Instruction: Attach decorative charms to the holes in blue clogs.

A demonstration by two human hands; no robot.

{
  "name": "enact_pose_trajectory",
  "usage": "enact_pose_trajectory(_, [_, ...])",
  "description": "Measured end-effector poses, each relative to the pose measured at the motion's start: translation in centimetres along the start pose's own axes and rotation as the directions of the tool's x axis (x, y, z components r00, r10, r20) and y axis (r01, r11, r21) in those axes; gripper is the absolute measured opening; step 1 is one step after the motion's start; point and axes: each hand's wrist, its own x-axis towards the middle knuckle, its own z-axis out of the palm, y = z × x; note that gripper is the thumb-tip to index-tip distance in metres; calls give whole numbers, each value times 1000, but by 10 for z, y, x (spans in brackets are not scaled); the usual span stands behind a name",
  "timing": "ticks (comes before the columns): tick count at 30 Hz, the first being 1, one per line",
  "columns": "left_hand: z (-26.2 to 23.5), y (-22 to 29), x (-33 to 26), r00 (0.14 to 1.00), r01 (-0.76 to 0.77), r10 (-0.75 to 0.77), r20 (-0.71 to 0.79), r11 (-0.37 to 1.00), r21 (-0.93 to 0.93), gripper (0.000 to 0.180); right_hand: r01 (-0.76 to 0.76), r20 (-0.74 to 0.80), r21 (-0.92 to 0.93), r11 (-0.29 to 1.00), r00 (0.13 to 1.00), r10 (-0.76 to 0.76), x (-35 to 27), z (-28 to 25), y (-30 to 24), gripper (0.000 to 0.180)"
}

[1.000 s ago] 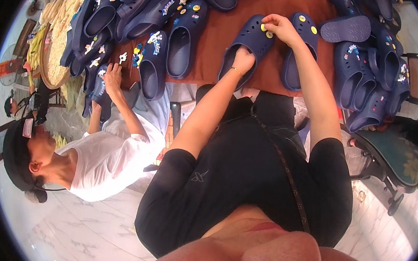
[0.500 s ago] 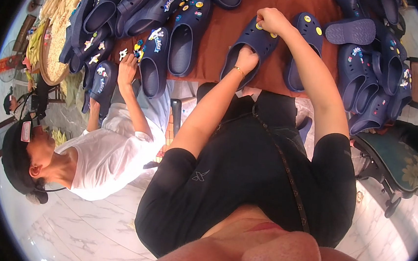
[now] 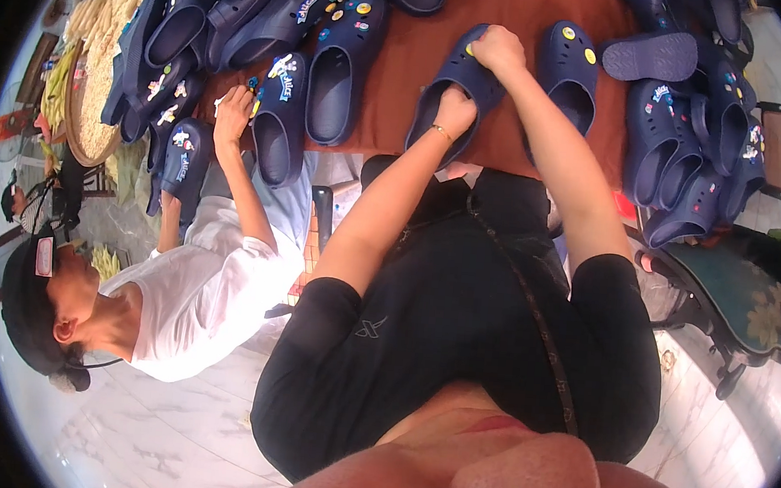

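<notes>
left hand (image 3: 456,112) now inside navy clog (image 3: 458,80), gripping; right hand (image 3: 499,49) shifted onto toe, pressing charm; fitting underway on desk (image 3: 404,71)

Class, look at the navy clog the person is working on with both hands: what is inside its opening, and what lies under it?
The left hand reaches into the navy clog; its fingers are hidden inside. The right hand presses on the toe, covering what it touches. Beneath lies the brown table surface.
</notes>
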Motion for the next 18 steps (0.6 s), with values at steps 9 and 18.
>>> enact_pose_trajectory(9, [1, 9, -1, 999, -35, 36, 23, 996, -76, 41, 121, -16, 278, 953, 992, -122, 4, 1, 5, 32])
enact_pose_trajectory(18, [-2, 0, 1, 1000, 14, -15, 9, 1000, 14, 44, -195, 253, 967, 164, 822, -510, -9, -24, 65, 21])
